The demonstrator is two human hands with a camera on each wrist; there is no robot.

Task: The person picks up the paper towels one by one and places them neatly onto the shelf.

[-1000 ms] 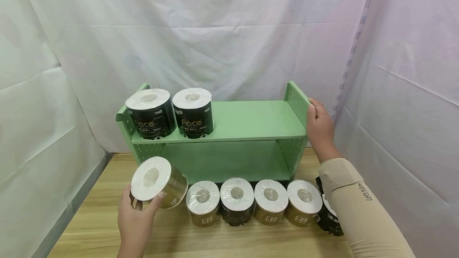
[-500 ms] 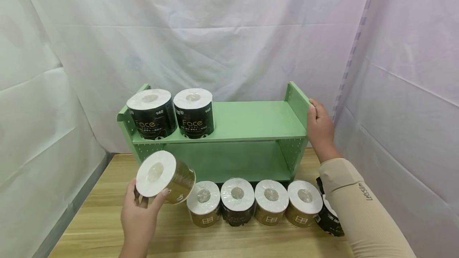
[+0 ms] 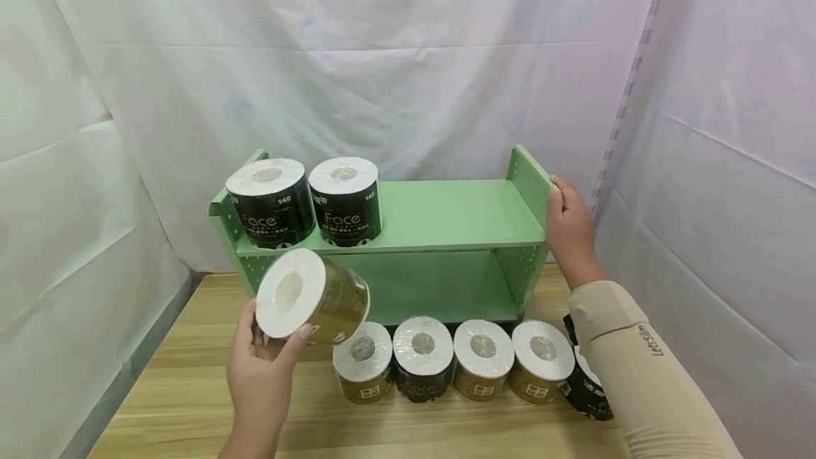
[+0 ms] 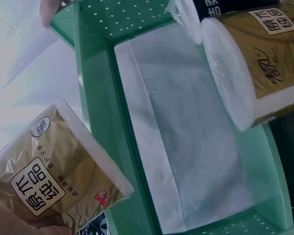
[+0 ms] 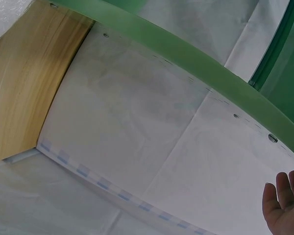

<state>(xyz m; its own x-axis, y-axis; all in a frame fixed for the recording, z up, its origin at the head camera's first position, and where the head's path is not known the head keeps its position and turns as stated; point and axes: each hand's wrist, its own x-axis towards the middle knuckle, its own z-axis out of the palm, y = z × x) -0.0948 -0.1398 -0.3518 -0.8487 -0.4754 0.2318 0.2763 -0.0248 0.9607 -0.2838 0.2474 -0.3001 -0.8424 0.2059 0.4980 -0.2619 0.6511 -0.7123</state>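
Observation:
My left hand (image 3: 264, 367) grips a gold-wrapped toilet paper roll (image 3: 341, 303), tilted, in front of the shelf's lower left part. In the left wrist view the same roll (image 4: 54, 171) shows its printed side, fingers (image 4: 19, 223) at its lower edge. My right hand (image 3: 569, 232) holds the right side panel of the green two-tier shelf (image 3: 455, 214). Several of its fingers (image 5: 284, 193) show outside the panel in the right wrist view; its thumb is out of that frame. Two black-wrapped rolls, the left one (image 3: 270, 207) and the right one (image 3: 346, 204), stand upright on the top tier.
Before the shelf, a row on the wooden table (image 3: 185, 381) holds a gold roll (image 3: 363, 367), a black roll (image 3: 423, 363) and two more gold rolls (image 3: 482, 363). Another black roll (image 3: 585, 388) is partly behind the right sleeve. White cloth (image 3: 414, 76) hangs around.
My left hand has carried the gold roll upward and to the right, toward the shelf, tilting it more. My right hand has stayed on the side panel.

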